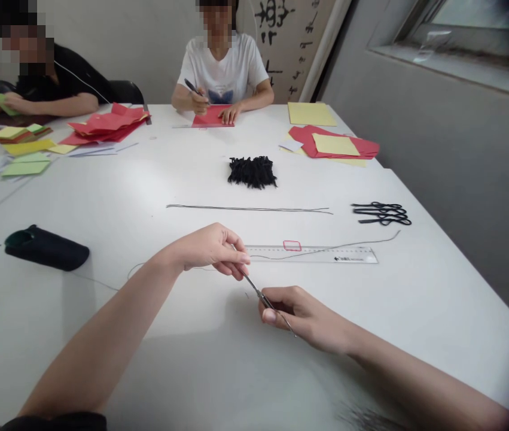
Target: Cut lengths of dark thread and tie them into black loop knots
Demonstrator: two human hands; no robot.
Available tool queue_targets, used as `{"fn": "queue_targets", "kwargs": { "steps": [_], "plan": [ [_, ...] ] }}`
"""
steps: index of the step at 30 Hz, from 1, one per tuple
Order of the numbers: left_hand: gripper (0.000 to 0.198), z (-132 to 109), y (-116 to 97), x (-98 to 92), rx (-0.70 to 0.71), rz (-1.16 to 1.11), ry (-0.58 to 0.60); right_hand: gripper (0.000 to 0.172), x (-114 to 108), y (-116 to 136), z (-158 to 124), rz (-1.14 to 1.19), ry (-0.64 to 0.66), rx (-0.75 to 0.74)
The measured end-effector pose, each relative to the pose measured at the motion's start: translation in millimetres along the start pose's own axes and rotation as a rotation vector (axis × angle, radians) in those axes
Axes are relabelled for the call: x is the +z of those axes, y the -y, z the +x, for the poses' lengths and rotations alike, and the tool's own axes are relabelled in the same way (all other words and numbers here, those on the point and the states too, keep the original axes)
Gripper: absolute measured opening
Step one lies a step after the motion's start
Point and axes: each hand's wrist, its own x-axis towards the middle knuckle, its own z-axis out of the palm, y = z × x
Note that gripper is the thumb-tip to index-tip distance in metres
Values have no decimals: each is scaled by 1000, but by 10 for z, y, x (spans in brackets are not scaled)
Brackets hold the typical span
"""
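Observation:
My left hand (218, 251) is closed in a pinch on a thin dark cord (281, 258), part of which runs right across a clear ruler (357, 256). In my right hand (296, 314) is a slim metal tool that looks like scissors (261, 296), its tip reaching the left fingertips. Whether its blades are apart I cannot tell. A thin dark strand hangs below the right fingers. From the black spool (63, 248) on the left, a thin line of cord leads toward my left forearm.
Two straight cords (249, 208) lie beyond the ruler. Farther back sits a black bundle of cords (252, 172); looped black cords (382, 213) are at right. Red and yellow paper (335, 143) lies back right, more red paper (106, 124) back left. Two people sit across the table.

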Motion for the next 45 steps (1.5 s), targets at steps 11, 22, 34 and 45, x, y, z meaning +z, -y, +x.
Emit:
{"fn": "queue_targets", "kwargs": {
  "steps": [11, 22, 34, 45],
  "plan": [
    [19, 16, 6, -5, 4, 2, 14, 43, 18, 21, 8, -75, -42, -1],
    [18, 12, 12, 6, 51, -5, 49, 44, 1, 42, 0, -73, 10, -28],
    [17, 6, 0, 8, 59, -5, 75, 44, 10, 19, 3, -110, -15, -40],
    [17, 10, 11, 1, 72, -15, 74, 44, 29, 33, 2, -115, -16, -60]
  ]
}}
